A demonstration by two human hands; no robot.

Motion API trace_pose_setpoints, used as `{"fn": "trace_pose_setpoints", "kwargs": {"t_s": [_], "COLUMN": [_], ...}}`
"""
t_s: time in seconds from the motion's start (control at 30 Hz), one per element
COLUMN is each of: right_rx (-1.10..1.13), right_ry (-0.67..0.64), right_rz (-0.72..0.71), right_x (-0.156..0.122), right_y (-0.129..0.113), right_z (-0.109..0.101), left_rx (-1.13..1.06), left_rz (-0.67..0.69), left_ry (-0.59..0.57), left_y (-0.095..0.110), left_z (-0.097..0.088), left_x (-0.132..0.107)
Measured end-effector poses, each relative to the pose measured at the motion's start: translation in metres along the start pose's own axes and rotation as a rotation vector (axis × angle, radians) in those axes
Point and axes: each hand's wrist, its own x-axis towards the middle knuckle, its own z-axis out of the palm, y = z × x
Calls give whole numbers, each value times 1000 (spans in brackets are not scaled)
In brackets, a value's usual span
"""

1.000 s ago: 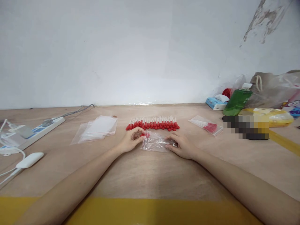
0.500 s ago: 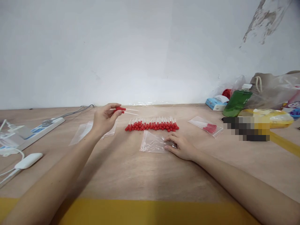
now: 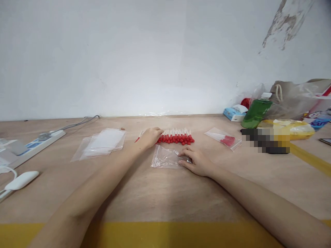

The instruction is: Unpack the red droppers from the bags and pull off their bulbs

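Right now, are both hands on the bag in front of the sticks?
No, only the right hand rests on that bag; the left hand is at the row of red-tipped sticks.

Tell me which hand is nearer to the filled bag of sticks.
Right. The right hand is at the flat clear bag, left of the filled bag and closer to the camera; the left hand is farther left, at the loose sticks.

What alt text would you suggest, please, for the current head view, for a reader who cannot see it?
A person's left hand is at a row of red-tipped sticks on a table, and the right hand rests at the right end of a clear bag. Flat bags lie to the left; a bag of similar sticks lies to the right.
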Motion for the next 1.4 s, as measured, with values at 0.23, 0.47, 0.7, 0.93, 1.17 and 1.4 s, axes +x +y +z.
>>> {"fn": "trace_pose_setpoints", "kwargs": {"t_s": [0.23,0.47,0.7,0.93,1.17,1.4], "right_rx": [4,-79,-200,-178,-667,-783], "right_ry": [-1,-1,-244,-129,269,-69], "right_rz": [-11,-69,9,11,616,815], "right_x": [0,2,-2,-4,-11,-24], "right_y": [2,2,9,13,65,98], "right_z": [2,1,0,-14,-60,-71], "left_rx": [-220,-486,-509,-699,-671,-708], "left_rz": [64,166,122,-14,-451,-367], "left_ry": [213,-102,-343,-143,140,-7], "left_y": [8,30,23,25,11,14], "left_z": [-14,-8,-5,-1,22,16], "left_x": [-40,-87,-90,-94,-81,-87]}}
